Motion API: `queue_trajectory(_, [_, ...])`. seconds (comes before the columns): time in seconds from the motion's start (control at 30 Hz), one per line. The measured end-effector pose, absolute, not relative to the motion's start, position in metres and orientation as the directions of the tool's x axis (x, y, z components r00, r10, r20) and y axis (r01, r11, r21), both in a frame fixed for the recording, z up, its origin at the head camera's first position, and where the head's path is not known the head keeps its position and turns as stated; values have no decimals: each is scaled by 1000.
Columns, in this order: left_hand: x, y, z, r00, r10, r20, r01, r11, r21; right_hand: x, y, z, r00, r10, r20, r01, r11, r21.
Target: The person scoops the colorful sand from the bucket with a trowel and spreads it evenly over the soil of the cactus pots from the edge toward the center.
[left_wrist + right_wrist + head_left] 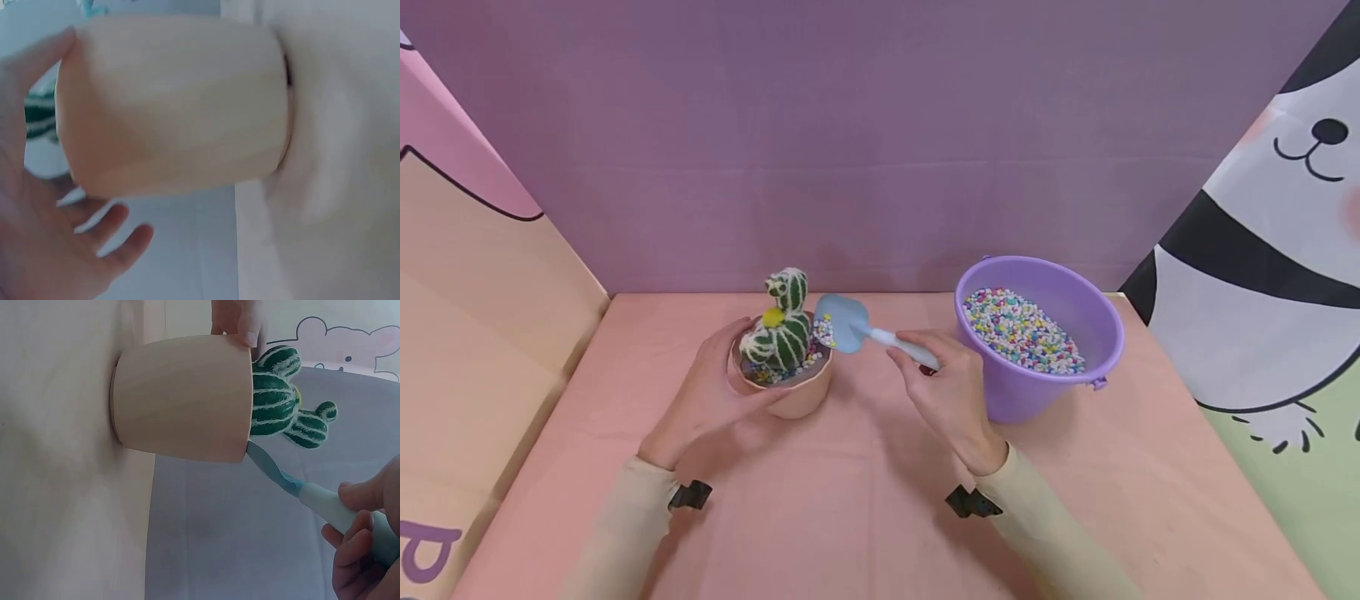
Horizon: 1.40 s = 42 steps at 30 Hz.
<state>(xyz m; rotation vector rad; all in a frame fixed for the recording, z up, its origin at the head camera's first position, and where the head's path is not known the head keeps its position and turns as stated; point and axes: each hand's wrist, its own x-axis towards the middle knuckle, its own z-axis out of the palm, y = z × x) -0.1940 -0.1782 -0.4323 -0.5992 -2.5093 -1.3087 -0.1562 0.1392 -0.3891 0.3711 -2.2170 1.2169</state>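
A fake green cactus (786, 337) with white stripes and a yellow flower stands in a peach flowerpot (801, 400), among colourful pellets. My left hand (715, 387) holds the pot from its left side, the thumb along the near rim and the fingers round the far side. In my right hand (951, 387) is the pale handle of a small blue trowel (848, 321). Its blade tip meets the pot's right rim, and a few pellets (824, 331) lie at that tip. The right wrist view shows the trowel blade (272, 467) tilted down to the rim, beside the cactus.
A purple bucket (1022, 396) stands to the right, just beyond my right hand, partly filled with multicoloured pellets (1018, 329). Pink cloth (820, 517) covers the table. A purple backdrop (880, 150) rises behind, with printed panels at both sides.
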Motion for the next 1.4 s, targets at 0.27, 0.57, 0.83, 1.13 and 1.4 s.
queue_trajectory(0.27, [-196, -184, -433, -907, 270, 325, 421, 516, 746, -156, 140, -389, -781, 14, 624, -512, 557, -653])
queue_trajectory(0.57, [-187, -173, -430, -930, 191, 315, 365, 597, 715, -154, 140, -389, -749, 16, 663, -542, 561, -626])
queue_trajectory(0.83, [-177, -166, -433, -924, 114, 365, 350, 634, 689, -155, 140, -391, -719, 3, 695, -570, 570, -591])
queue_trajectory(1.13, [-171, -155, -441, -874, 43, 484, 364, 718, 593, -155, 137, -392, -689, -11, 724, -606, 556, -568])
queue_trajectory(1.4, [-182, -169, -441, -891, 162, 424, 428, 610, 667, -156, 132, -393, -688, -1, 726, -611, 541, -578])
